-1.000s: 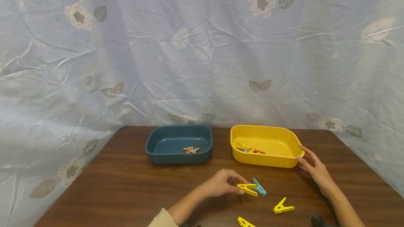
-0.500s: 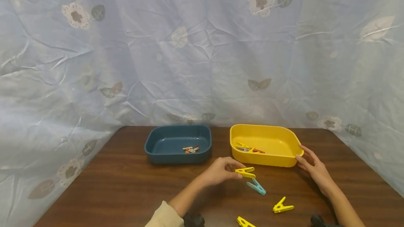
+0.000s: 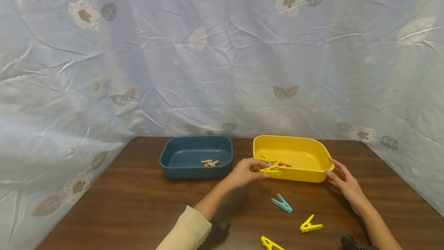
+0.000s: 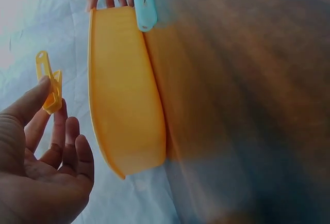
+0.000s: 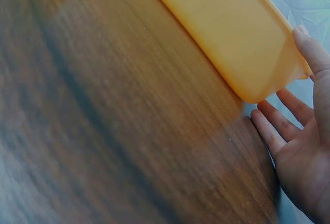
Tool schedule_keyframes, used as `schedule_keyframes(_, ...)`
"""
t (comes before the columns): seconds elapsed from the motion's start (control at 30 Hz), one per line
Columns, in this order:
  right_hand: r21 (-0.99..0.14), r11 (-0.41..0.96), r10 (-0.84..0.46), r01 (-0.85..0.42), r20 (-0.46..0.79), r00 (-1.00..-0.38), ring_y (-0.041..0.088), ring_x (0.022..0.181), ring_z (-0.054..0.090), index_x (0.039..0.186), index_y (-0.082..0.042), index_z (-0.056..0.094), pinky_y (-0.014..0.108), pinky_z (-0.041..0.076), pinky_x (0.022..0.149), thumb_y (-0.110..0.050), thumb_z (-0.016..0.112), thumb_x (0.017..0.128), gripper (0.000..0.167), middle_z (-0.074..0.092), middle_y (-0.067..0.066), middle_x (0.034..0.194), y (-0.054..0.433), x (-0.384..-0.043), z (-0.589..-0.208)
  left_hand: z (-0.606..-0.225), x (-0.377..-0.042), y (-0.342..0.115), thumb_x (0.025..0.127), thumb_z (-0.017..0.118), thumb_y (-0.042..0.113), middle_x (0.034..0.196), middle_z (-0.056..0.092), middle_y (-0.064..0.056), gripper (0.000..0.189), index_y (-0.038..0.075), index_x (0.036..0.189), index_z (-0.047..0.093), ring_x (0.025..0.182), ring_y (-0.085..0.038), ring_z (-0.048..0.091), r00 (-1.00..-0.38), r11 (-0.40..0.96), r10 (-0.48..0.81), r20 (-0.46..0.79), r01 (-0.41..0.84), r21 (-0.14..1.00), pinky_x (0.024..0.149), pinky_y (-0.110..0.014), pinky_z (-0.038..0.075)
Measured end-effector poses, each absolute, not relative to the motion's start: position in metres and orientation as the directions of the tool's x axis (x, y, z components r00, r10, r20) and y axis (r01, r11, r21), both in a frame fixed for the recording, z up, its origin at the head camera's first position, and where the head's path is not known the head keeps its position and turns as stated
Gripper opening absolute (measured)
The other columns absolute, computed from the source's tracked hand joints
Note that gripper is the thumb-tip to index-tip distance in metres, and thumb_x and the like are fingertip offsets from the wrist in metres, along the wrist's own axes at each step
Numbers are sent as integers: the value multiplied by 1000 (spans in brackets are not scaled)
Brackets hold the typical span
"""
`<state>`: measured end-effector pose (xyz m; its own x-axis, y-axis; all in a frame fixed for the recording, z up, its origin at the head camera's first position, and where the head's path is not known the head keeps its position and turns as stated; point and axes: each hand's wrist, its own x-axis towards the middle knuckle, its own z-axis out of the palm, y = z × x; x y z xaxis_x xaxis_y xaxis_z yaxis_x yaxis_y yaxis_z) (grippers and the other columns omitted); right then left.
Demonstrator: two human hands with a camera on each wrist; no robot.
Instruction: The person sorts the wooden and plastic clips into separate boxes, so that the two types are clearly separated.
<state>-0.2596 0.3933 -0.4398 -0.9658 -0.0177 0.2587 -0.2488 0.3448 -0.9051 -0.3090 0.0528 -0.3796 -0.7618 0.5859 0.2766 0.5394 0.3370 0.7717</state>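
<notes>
My left hand [image 3: 244, 173] pinches a yellow clothespin [image 3: 269, 171] between thumb and fingertips, at the front left of the yellow basin [image 3: 301, 175]. From the left wrist view, this clothespin [image 4: 51, 100] is beside the basin's rim, its handles pointing up. At the basin's right front corner, my right hand [image 3: 348, 189] grips the wall; the right wrist view shows the thumb [image 5: 309, 48] on the rim and the other fingers around the corner. Inside the basin, several clothespins lie at the left, including yellow and red ones, partly covered by the held one.
A dark blue basin [image 3: 195, 173] with a few small white and orange-red pegs [image 3: 210, 163] stands to the left. A light blue clothespin [image 3: 282, 204] and two yellow clothespins, one [image 3: 310, 225] farther right, one [image 3: 270, 243] at the front, lie on the wooden table [image 3: 138, 203].
My left hand has carried the yellow clothespin away from beside the light blue one, forward to the yellow basin's front rim. My right hand has stayed on the basin's corner.
</notes>
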Motion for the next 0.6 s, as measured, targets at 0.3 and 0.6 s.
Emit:
schedule_keyframes(0.3, -906, 348, -9, -240, 253, -967, -15, 95, 45, 147, -13, 17, 15, 45, 77, -25, 45, 98, 58, 15, 40, 138, 393, -261, -437, -370, -329, 65, 83, 70, 19, 95, 63, 4, 27, 10, 109, 69, 77, -9, 55, -774, 375, 557, 301, 558, 740, 59, -20, 45)
schedule_keyframes(0.6, -904, 354, -12, -241, 253, -967, -16, 95, 44, 147, -13, 17, 15, 45, 78, -25, 45, 98, 58, 14, 40, 138, 392, -261, -436, -377, -356, 80, 86, 67, 20, 103, 64, -1, 26, 12, 110, 69, 99, -20, 55, -808, 497, 490, 326, 566, 658, 79, -27, 44)
